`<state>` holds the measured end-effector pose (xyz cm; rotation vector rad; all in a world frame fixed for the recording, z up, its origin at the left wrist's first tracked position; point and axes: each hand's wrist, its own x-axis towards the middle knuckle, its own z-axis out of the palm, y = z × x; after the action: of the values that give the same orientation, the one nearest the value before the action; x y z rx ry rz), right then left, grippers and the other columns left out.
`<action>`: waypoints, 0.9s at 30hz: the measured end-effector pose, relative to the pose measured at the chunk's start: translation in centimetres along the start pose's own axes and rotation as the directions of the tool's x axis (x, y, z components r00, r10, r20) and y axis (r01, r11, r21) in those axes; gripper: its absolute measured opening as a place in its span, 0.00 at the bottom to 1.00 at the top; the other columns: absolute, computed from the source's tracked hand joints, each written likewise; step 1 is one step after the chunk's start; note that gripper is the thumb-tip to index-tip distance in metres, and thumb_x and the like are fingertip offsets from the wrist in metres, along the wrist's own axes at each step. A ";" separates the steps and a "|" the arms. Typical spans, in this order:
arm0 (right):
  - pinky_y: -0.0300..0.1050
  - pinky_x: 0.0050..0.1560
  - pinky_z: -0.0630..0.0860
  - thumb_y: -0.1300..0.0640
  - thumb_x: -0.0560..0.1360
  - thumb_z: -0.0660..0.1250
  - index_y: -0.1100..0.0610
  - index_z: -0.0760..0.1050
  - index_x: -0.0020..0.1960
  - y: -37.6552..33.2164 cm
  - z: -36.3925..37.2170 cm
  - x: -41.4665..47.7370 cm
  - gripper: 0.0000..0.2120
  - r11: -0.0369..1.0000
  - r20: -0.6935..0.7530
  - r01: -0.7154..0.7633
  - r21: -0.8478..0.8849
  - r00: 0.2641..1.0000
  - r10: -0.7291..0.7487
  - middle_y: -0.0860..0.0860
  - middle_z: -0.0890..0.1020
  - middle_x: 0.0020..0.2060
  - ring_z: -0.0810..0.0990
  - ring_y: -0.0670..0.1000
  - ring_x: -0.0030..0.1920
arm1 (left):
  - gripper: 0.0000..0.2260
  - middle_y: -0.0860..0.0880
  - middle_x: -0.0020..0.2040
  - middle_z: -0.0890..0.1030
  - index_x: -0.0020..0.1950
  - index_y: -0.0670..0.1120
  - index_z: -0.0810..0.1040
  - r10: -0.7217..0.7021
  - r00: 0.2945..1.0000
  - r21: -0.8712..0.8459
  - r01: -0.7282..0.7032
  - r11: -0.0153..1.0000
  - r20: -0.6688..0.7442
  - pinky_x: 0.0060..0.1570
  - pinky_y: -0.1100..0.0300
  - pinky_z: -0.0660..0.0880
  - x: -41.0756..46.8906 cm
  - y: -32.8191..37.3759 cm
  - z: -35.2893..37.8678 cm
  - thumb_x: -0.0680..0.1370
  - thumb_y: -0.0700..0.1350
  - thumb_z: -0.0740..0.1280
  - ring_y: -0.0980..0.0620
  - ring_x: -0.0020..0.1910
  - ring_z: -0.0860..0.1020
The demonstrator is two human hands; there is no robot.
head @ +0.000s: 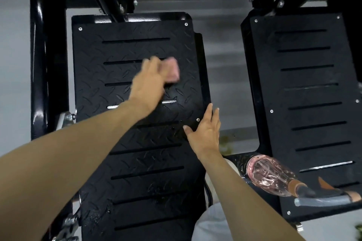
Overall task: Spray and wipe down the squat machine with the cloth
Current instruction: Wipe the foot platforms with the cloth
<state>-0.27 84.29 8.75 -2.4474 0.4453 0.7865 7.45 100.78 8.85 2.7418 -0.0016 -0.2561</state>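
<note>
One view, from the head: looks down on the squat machine [40, 68], a black steel frame carrying two slotted, diamond-tread plates.
Left footplate [137, 164]: fills the middle of the view; small wet specks sit near its lower left edge.
Right footplate [313, 88]: lies apart from the left one, with grey floor [225, 72] between them.
Left hand [148, 82]: reaches across the upper half of the left footplate, fingers bent over the cloth and holding it down on the tread; motion blur hides the exact grip.
Cloth [172, 68]: pink and bunched, showing past the left fingertips, touching the plate.
Right hand [205, 133]: flat, with fingers straight and together, resting on the right edge of the left footplate and holding nothing.
Spray bottle [274, 178]: clear with pinkish liquid, lying on its side at the near corner of the right footplate, trigger head pointing right, not touched by either hand.
</note>
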 end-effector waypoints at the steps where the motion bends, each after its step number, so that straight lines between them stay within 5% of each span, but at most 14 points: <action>1: 0.50 0.76 0.51 0.51 0.77 0.67 0.55 0.38 0.78 0.2 0.0 0.0 0.44 1.000 0.001 0.007 -0.005 1.000 -0.007 0.54 0.44 0.78 0.46 0.55 0.77 | 0.25 0.41 0.64 0.66 0.70 0.47 0.67 -0.154 0.987 0.057 0.157 0.986 -0.051 0.48 0.49 0.73 0.8 -0.4 0.0 0.75 0.35 0.65 0.42 0.59 0.66; 3: 0.49 0.75 0.54 0.52 0.79 0.63 0.55 0.40 0.78 0.5 -0.1 -0.1 0.39 1.000 -0.017 0.018 0.001 1.000 -0.018 0.53 0.49 0.77 0.50 0.53 0.76 | 0.29 0.40 0.66 0.63 0.73 0.45 0.62 -0.293 0.956 0.195 0.290 0.937 -0.011 0.46 0.49 0.73 1.2 -0.3 0.2 0.74 0.35 0.67 0.40 0.62 0.64; 4: 0.49 0.75 0.57 0.54 0.79 0.62 0.55 0.43 0.78 0.5 -0.2 0.0 0.36 1.000 -0.040 0.024 0.012 0.999 -0.023 0.53 0.52 0.77 0.52 0.53 0.76 | 0.30 0.40 0.67 0.62 0.73 0.44 0.60 -0.240 0.970 0.243 0.224 0.944 0.035 0.45 0.50 0.74 0.8 0.3 0.6 0.74 0.35 0.67 0.40 0.63 0.64; 6: 0.50 0.70 0.64 0.58 0.80 0.59 0.56 0.49 0.78 0.5 -0.7 0.2 0.31 0.999 -0.096 0.022 0.049 0.995 -0.017 0.53 0.59 0.75 0.58 0.53 0.73 | 0.31 0.43 0.67 0.60 0.75 0.46 0.58 0.063 0.986 0.281 -0.105 0.954 0.155 0.46 0.52 0.74 -0.9 2.2 2.0 0.74 0.33 0.64 0.42 0.63 0.63; 8: 0.49 0.65 0.67 0.62 0.79 0.58 0.58 0.56 0.76 0.2 -1.3 0.5 0.26 0.996 -0.144 0.000 0.088 0.990 0.012 0.54 0.62 0.73 0.62 0.54 0.71 | 0.30 0.47 0.67 0.58 0.76 0.49 0.57 0.425 0.820 0.204 -0.524 0.827 0.384 0.44 0.56 0.70 -2.4 3.4 2.5 0.76 0.34 0.61 0.45 0.62 0.62; 10: 0.50 0.63 0.69 0.65 0.78 0.58 0.59 0.59 0.74 0.0 -1.6 0.8 0.25 0.993 -0.174 -0.032 0.116 0.983 0.052 0.54 0.60 0.74 0.63 0.55 0.71 | 0.23 0.50 0.63 0.62 0.72 0.51 0.64 0.602 0.670 0.141 -0.711 0.689 0.435 0.44 0.59 0.69 -2.0 3.2 2.6 0.79 0.37 0.60 0.49 0.58 0.65; 12: 0.50 0.63 0.71 0.67 0.77 0.58 0.60 0.60 0.73 -0.3 -1.5 1.0 0.25 0.981 -0.183 -0.065 0.182 0.978 0.099 0.54 0.59 0.73 0.64 0.56 0.70 | 0.09 0.51 0.56 0.68 0.61 0.50 0.72 0.492 0.839 -0.002 -0.506 0.863 0.233 0.45 0.58 0.71 -0.1 3.0 1.1 0.81 0.48 0.60 0.50 0.51 0.72; 14: 0.51 0.62 0.73 0.69 0.76 0.58 0.60 0.62 0.72 -0.3 -1.0 1.2 0.25 0.972 -0.185 -0.065 0.225 0.977 0.108 0.54 0.61 0.71 0.67 0.57 0.68 | 0.12 0.51 0.54 0.69 0.59 0.48 0.70 0.007 1.000 -0.240 -0.001 0.971 0.023 0.41 0.63 0.70 2.6 2.0 -0.3 0.81 0.54 0.59 0.51 0.46 0.76; 16: 0.52 0.64 0.72 0.69 0.76 0.59 0.59 0.62 0.72 -0.1 -0.5 1.0 0.26 0.979 -0.177 -0.054 0.198 0.980 0.090 0.54 0.63 0.71 0.67 0.56 0.68 | 0.19 0.45 0.64 0.67 0.68 0.44 0.65 -0.314 0.947 -0.092 0.308 0.947 -0.065 0.47 0.55 0.75 5.0 0.3 -0.9 0.79 0.45 0.65 0.44 0.57 0.73; 18: 0.54 0.66 0.70 0.67 0.76 0.58 0.58 0.60 0.74 0.3 -0.2 0.7 0.27 0.990 -0.161 -0.038 0.132 0.985 0.059 0.55 0.61 0.72 0.65 0.56 0.70 | 0.26 0.40 0.69 0.61 0.73 0.43 0.61 -0.314 0.948 0.145 0.317 0.937 -0.048 0.55 0.45 0.74 5.3 -0.4 -0.3 0.77 0.37 0.65 0.38 0.64 0.65; 21: 0.53 0.66 0.69 0.66 0.77 0.58 0.58 0.58 0.75 0.4 -0.5 0.8 0.27 0.999 -0.138 -0.007 0.051 0.990 0.014 0.54 0.61 0.72 0.64 0.54 0.70 | 0.34 0.44 0.71 0.58 0.76 0.47 0.58 0.038 0.987 0.255 -0.077 0.964 0.154 0.61 0.44 0.69 3.0 0.7 1.6 0.73 0.29 0.62 0.41 0.64 0.62; 24: 0.54 0.61 0.72 0.66 0.77 0.58 0.57 0.61 0.73 -0.1 -1.2 1.3 0.25 0.999 -0.139 0.000 0.047 0.990 0.007 0.53 0.66 0.69 0.68 0.55 0.66 | 0.36 0.46 0.68 0.60 0.77 0.49 0.56 0.464 0.793 0.202 -0.568 0.798 0.394 0.56 0.52 0.69 0.9 1.8 2.1 0.72 0.29 0.61 0.45 0.61 0.61; 26: 0.57 0.58 0.74 0.68 0.75 0.57 0.56 0.64 0.71 -0.5 -1.4 1.7 0.24 0.990 -0.159 -0.033 0.139 0.986 0.055 0.54 0.70 0.65 0.71 0.57 0.63 | 0.29 0.48 0.66 0.64 0.73 0.50 0.64 0.580 0.715 0.161 -0.673 0.722 0.390 0.54 0.54 0.70 1.3 0.7 1.6 0.74 0.32 0.62 0.48 0.59 0.63; 27: 0.57 0.57 0.75 0.68 0.75 0.56 0.56 0.65 0.70 -0.6 -1.4 1.8 0.24 0.980 -0.167 -0.050 0.190 0.982 0.083 0.54 0.71 0.63 0.72 0.57 0.62 | 0.24 0.48 0.63 0.67 0.69 0.50 0.70 0.551 0.774 0.123 -0.608 0.784 0.313 0.54 0.53 0.70 1.8 0.1 1.0 0.75 0.34 0.63 0.49 0.58 0.64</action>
<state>1.98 83.70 8.85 -2.3448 0.6399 0.5320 9.06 100.28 7.61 2.7248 -0.9990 -0.4547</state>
